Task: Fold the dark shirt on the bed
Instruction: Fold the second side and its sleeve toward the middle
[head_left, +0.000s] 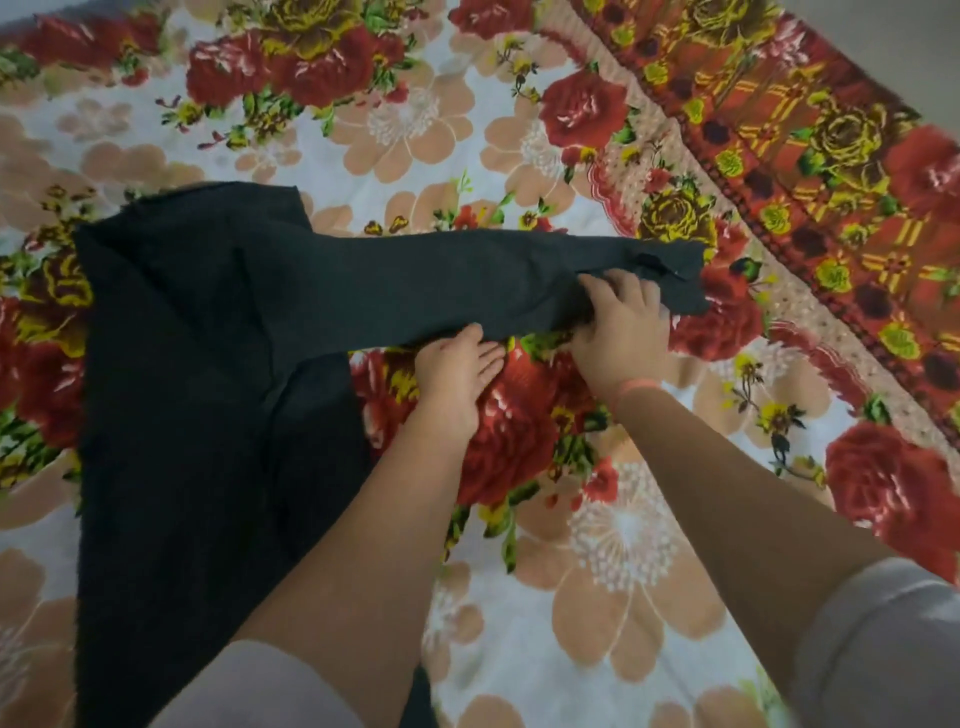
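Note:
The dark shirt (197, 364) lies flat on the flowered bedspread (597, 545), its body on the left and one long sleeve (441, 286) stretched out to the right. My right hand (621, 327) grips the sleeve near its cuff, fingers curled over the near edge. My left hand (457, 374) rests at the sleeve's lower edge around mid-length, fingertips tucked under the cloth. The shirt's lower part runs down past my left forearm and out of view at the bottom.
The bedspread's red and yellow patterned border (779, 156) runs diagonally at the upper right, and a pale floor or wall (893, 41) shows beyond it. A thin pink band (636, 387) circles my right wrist.

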